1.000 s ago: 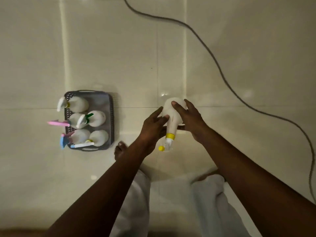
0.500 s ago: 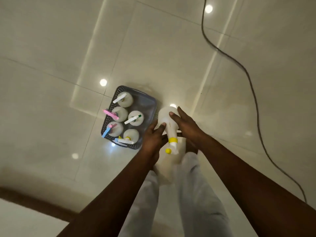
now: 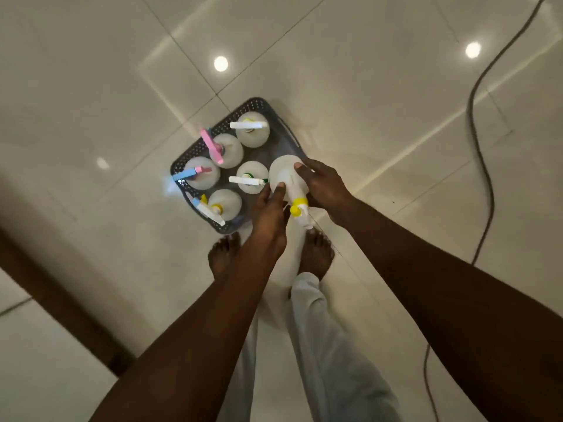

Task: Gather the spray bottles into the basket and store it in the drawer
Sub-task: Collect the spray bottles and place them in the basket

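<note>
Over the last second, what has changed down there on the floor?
The left hand and right hand carried the yellow-collared bottle leftward, from well clear of the basket to over its right side, without letting go. The five other bottles stay standing inside.
</note>
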Tool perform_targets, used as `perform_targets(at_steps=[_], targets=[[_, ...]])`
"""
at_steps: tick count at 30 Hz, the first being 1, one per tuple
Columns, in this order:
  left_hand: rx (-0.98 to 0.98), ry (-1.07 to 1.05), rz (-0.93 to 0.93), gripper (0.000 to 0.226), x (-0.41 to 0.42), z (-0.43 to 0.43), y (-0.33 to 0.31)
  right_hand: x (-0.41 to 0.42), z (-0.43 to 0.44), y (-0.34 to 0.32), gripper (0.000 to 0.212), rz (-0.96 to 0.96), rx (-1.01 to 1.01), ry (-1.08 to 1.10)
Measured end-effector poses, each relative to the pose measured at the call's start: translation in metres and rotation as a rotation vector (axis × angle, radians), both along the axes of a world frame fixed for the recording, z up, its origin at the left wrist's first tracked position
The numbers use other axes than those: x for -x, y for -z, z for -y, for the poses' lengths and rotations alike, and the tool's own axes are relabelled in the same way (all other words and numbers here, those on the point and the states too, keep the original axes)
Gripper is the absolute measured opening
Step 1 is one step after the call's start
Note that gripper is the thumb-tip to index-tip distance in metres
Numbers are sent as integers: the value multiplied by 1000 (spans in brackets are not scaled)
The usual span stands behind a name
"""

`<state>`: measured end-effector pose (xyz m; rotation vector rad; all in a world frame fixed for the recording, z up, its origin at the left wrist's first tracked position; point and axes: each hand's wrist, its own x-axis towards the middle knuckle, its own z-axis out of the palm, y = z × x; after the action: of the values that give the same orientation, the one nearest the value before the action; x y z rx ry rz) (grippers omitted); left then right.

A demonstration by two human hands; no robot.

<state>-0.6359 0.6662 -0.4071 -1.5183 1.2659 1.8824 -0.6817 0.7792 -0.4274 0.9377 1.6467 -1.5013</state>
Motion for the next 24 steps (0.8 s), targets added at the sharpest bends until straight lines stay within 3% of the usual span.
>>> perform_targets(at_steps=[8, 15, 21, 24], targets=[[-59, -289, 41, 48, 5, -24, 58, 22, -8, 55, 40, -70, -153, -217], [-14, -488, 76, 40, 24, -19, 92, 42, 5, 85, 40, -26, -174, -234], [-62, -592, 75, 10, 34, -20, 103, 55, 12, 105, 35, -200, -384, -463], [-39, -601, 100, 30, 38, -19, 110, 59, 13, 113, 31, -202, -425, -531]])
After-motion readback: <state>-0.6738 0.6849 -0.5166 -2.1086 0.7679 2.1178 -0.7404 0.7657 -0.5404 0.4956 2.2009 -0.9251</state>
